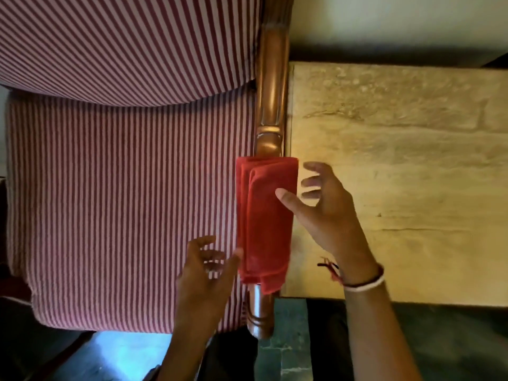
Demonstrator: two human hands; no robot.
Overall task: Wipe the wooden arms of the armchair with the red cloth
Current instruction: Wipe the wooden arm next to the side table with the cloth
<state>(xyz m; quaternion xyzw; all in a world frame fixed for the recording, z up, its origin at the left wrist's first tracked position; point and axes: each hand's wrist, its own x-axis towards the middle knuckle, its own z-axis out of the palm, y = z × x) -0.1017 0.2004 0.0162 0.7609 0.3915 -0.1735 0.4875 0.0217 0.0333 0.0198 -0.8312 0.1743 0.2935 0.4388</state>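
Note:
A folded red cloth [264,218] lies draped lengthwise over the armchair's right wooden arm [270,92], covering its middle stretch; bare polished wood shows beyond it and at the near end [259,312]. My right hand [327,210] hovers at the cloth's right side with fingers spread, the thumb tip resting on the cloth. Low at the cloth's left side is my left hand [206,273], fingers apart, thumb touching the cloth's lower left edge. Neither hand grips the cloth.
The armchair's red-and-white striped seat cushion [123,210] and back cushion [123,45] fill the left. A pale stone-like slab [398,174] lies directly right of the arm. Dark tiled floor [291,353] runs along the bottom.

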